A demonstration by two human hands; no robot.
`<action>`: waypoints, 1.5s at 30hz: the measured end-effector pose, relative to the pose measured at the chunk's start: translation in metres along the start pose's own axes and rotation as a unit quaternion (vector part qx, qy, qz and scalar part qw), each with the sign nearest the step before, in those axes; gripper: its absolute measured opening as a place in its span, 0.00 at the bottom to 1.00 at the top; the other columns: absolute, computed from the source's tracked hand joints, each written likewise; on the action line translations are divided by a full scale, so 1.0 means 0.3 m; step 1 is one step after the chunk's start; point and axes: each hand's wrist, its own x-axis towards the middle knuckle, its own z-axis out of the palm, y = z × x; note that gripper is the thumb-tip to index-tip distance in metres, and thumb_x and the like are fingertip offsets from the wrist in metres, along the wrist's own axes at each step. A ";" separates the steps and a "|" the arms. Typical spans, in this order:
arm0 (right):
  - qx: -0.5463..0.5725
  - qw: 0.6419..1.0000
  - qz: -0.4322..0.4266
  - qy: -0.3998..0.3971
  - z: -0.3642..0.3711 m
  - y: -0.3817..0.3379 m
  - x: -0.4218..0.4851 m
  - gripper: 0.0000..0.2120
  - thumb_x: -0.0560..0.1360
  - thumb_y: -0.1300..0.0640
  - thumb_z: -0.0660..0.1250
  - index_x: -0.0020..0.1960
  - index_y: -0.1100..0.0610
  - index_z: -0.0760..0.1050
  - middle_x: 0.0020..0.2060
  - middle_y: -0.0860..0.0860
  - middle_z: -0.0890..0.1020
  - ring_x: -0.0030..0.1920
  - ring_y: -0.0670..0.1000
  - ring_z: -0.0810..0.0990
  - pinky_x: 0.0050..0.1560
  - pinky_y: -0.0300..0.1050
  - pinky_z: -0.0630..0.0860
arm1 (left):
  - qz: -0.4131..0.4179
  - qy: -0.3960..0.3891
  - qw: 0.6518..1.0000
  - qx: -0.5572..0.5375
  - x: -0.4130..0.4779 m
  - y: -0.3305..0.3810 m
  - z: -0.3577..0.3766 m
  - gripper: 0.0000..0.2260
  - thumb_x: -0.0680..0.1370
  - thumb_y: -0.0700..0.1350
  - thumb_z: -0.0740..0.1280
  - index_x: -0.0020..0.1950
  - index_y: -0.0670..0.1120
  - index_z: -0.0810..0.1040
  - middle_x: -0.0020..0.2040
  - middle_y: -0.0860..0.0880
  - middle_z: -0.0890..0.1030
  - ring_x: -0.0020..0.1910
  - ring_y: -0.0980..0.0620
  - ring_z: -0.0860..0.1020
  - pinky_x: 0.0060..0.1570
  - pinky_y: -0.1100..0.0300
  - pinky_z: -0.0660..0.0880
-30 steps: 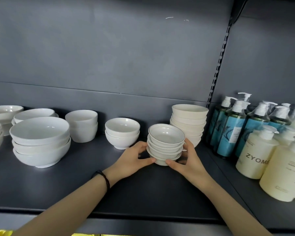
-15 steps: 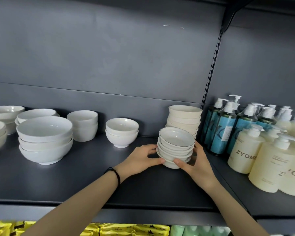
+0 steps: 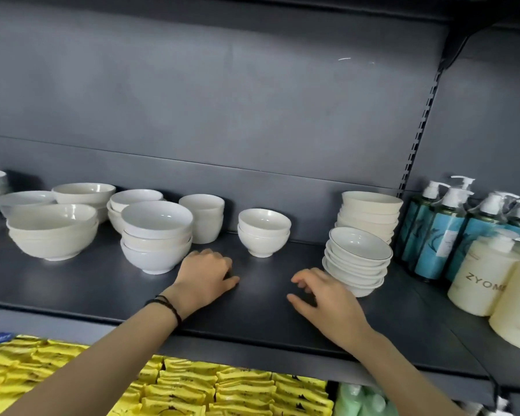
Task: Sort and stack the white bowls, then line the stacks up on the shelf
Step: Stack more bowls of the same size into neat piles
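Note:
On the dark shelf [image 3: 267,313] a stack of small dark-rimmed white bowls [image 3: 356,262] stands at the right, in front of a taller cream bowl stack [image 3: 370,214]. My right hand [image 3: 324,298] hovers just left of that small stack with loosely curled fingers, holding nothing. My left hand [image 3: 204,277] rests on the shelf with empty, bent fingers, near a stack of medium white bowls [image 3: 156,235]. Two nested footed bowls [image 3: 264,231] stand behind the gap between my hands. A cup-like bowl stack [image 3: 206,217] and a wide bowl stack [image 3: 53,232] stand further left.
Teal pump bottles [image 3: 439,232] and cream ZYOME bottles [image 3: 484,277] crowd the shelf's right end. More white bowls [image 3: 84,193] line the back left. Yellow packets [image 3: 192,388] and green packs [image 3: 360,400] fill the shelf below.
Both hands have let go of the small dark-rimmed stack, which now stands further right by the cream stack. My left hand has drawn away leftwards; the view has shifted left and down.

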 end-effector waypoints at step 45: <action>0.381 0.902 0.188 0.074 0.238 0.027 0.387 0.38 0.58 0.52 0.83 0.57 0.51 0.61 0.60 0.51 0.73 0.59 0.49 0.73 0.48 0.37 0.70 | 0.010 0.010 0.907 -0.422 0.061 -0.052 -0.007 0.13 0.80 0.48 0.66 0.64 0.48 0.78 0.52 0.56 0.80 0.52 0.55 0.80 0.55 0.66 0.74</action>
